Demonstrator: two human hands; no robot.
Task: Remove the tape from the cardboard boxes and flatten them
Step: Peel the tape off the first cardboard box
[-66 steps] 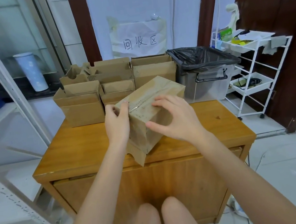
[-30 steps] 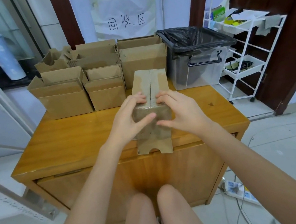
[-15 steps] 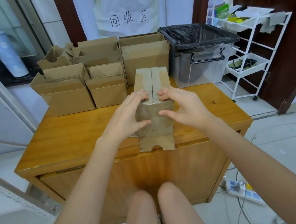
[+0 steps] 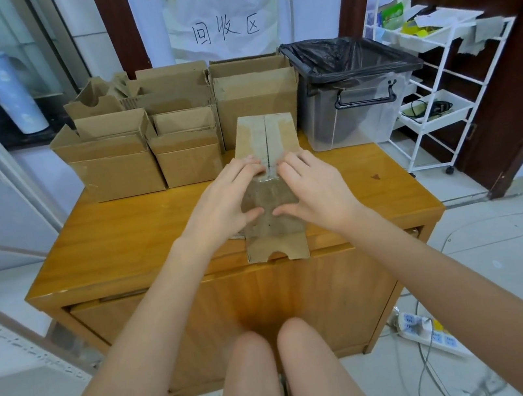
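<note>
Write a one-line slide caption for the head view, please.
Both hands, left and right, grip a taped cardboard box on the wooden table.

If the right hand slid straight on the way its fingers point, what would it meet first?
The right hand points up and left across the box it grips. It would likely meet the fingers of the left hand at the taped seam, almost touching already.

Matt cardboard box (image 4: 264,135) — glossy wooden table (image 4: 128,232).
</note>
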